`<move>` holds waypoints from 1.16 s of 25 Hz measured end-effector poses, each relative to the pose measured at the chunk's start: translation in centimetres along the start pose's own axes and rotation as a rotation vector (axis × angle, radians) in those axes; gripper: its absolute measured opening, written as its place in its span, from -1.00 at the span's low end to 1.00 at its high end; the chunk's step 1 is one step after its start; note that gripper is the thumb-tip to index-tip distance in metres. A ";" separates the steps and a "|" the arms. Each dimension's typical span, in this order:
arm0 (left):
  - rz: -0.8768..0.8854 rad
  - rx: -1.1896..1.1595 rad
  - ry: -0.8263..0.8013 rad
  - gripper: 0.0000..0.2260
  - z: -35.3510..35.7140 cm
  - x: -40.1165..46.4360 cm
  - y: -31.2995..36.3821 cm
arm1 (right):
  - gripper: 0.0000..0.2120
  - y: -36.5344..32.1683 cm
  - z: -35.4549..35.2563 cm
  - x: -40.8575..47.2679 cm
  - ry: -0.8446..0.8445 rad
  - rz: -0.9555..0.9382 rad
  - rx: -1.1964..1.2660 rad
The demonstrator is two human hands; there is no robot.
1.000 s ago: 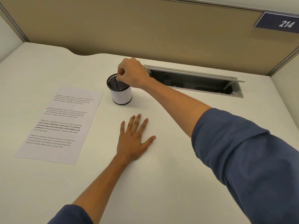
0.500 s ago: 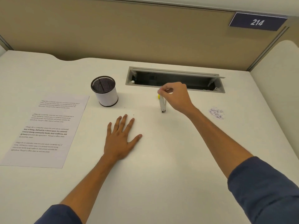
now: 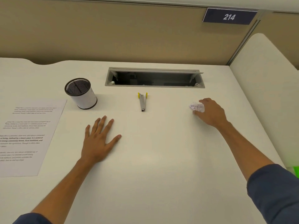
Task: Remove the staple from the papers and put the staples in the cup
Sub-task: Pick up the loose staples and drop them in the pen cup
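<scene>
A printed sheet of paper [image 3: 30,136] lies flat at the desk's left edge. Behind it stands the cup [image 3: 80,93], white with a black mesh inside. A grey staple remover with yellow grips [image 3: 143,101] lies alone in the middle of the desk. My left hand [image 3: 98,139] rests flat on the desk, fingers spread, holding nothing. My right hand [image 3: 210,113] is at the right, its fingers curled around a crumpled ball of printed paper [image 3: 196,107] that sits on the desk. No staple is visible.
An open grey cable tray slot [image 3: 154,77] is cut into the desk behind the staple remover. A beige partition [image 3: 129,34] with a "214" sign [image 3: 229,16] closes off the back. A white divider [image 3: 265,78] borders the right side.
My right hand left the cup, set the staple remover down in the middle, and moved right onto the crumpled paper. My left hand stayed flat. The view shifted right.
</scene>
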State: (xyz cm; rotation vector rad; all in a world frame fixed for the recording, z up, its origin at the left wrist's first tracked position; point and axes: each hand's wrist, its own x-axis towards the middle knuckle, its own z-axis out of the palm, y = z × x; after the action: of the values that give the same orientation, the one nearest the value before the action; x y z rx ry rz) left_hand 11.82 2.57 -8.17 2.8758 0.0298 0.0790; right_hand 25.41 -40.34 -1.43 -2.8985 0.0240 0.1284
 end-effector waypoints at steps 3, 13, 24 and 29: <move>-0.006 0.002 -0.003 -0.34 0.0 0.0 0.0 | -0.38 0.5 0.2 0.6 -0.084 -0.025 -0.107; -0.010 -0.009 -0.006 -0.34 -0.2 -0.1 0.1 | -0.63 -1.3 0.2 3.1 -0.143 -0.197 -0.091; -0.005 -0.014 -0.011 -0.34 -0.2 0.0 0.1 | -0.83 -0.9 1.3 3.5 0.035 -0.164 0.185; -0.007 -0.012 -0.010 -0.34 -0.3 -0.1 0.2 | -0.86 0.0 0.2 3.0 0.125 0.103 0.826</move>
State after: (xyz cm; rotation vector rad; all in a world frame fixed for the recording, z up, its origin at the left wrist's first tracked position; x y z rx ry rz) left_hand 11.73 2.46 -7.87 2.8642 0.0369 0.0635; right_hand 28.42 -40.34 -1.86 -2.0743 0.1982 -0.0424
